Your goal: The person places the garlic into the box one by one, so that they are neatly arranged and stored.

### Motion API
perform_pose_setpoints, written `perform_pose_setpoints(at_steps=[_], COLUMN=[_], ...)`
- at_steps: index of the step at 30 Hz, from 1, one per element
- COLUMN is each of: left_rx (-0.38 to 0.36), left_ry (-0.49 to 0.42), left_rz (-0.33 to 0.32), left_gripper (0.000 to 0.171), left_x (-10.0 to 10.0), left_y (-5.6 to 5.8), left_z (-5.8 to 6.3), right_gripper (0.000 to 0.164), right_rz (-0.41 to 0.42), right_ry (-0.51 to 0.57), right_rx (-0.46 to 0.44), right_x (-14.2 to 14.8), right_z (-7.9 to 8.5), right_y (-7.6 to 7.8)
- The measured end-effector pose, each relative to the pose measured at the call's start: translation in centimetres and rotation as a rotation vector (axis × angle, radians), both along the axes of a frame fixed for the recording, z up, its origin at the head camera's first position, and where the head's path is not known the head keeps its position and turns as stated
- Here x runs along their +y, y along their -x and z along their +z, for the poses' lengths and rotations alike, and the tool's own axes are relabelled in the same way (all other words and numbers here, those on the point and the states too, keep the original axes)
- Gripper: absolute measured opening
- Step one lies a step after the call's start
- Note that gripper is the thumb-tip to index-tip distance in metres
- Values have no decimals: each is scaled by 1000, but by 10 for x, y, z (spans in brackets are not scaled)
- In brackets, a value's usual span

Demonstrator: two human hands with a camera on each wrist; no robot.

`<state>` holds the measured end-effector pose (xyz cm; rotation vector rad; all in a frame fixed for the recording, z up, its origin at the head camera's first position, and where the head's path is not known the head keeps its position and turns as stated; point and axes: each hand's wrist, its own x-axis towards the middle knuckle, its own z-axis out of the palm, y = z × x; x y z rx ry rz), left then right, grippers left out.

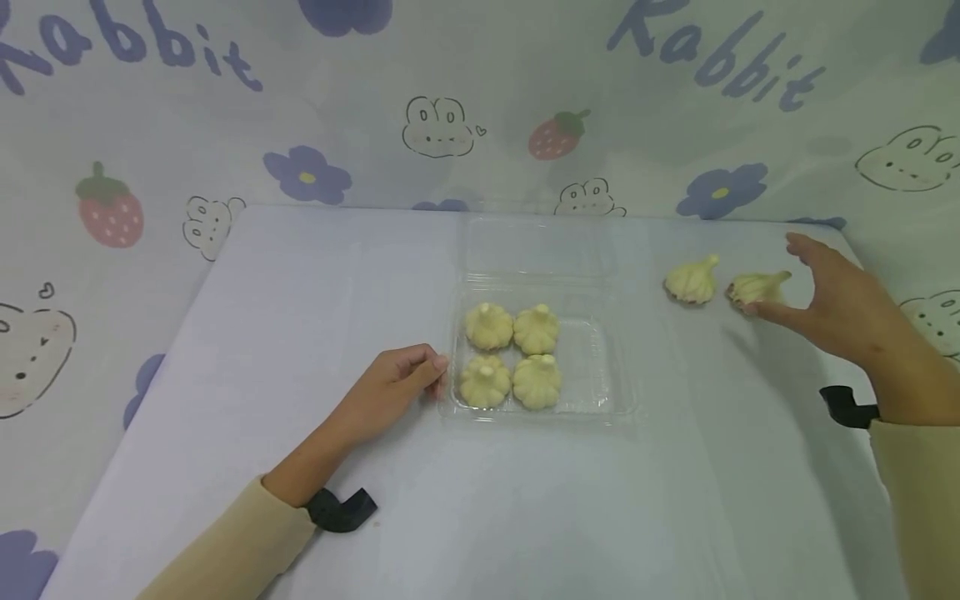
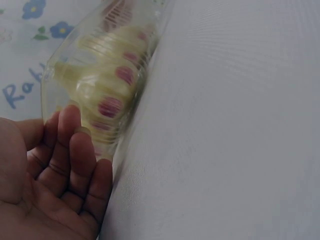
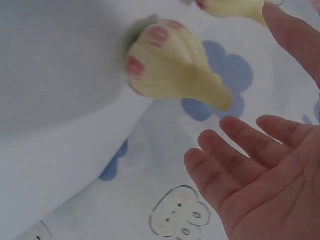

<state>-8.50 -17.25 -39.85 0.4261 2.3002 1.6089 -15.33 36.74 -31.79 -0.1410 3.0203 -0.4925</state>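
Observation:
A clear plastic clamshell container [image 1: 592, 367] stands with its lid [image 1: 536, 246] folded back, several garlic bulbs [image 1: 537, 382] grouped in its left part. At the container's left rim, my left hand [image 1: 397, 383] pinches the edge between thumb and curled fingers; the left wrist view shows those fingers [image 2: 82, 155] against the clear wall. My right hand [image 1: 840, 304] is spread wide beside a garlic bulb [image 1: 756, 288] on the right, its thumb overlapping the bulb's lower edge. In the right wrist view that bulb [image 3: 172, 65] lies between the parted thumb and fingers, not gripped.
Another loose garlic bulb [image 1: 691, 280] lies just left of the one by my right hand. A white cloth covers the table [image 1: 300, 308]. Behind it hangs a curtain [image 1: 495, 75] printed with rabbits, strawberries and flowers. Black wrist straps [image 1: 341, 510] sit at both cuffs.

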Motion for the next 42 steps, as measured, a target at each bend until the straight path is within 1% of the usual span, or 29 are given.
perform_pose_setpoints(at_steps=[4, 6, 14, 18, 24, 27, 30, 37, 42], left_rx=[-3, -1, -3, 2, 12, 16, 16, 8, 4], left_ry=[-1, 0, 3, 3, 1, 2, 1, 6, 5], left_rz=[0, 0, 3, 1, -1, 3, 5, 6, 5], left_gripper=[33, 33, 33, 33, 33, 33, 33, 33, 33], left_x=[1, 1, 1, 1, 1, 1, 1, 1, 2], left_y=[0, -1, -1, 0, 0, 0, -1, -1, 0], left_z=[0, 1, 1, 0, -1, -1, -1, 0, -1], right_gripper=[123, 126, 121, 118, 108, 106, 103, 99, 95], right_rz=[-65, -94, -128, -153, -149, -147, -137, -128, -131], right_ry=[-3, 4, 88, 83, 52, 51, 54, 42, 49], right_rx=[-45, -74, -162, -192, -192, -189, -188, -217, -209], right_x=[8, 12, 22, 23, 25, 26, 27, 29, 29], right_z=[-11, -16, -29, -35, -43, -45, -45, -45, -47], right_y=[5, 6, 10, 11, 13, 14, 14, 14, 13])
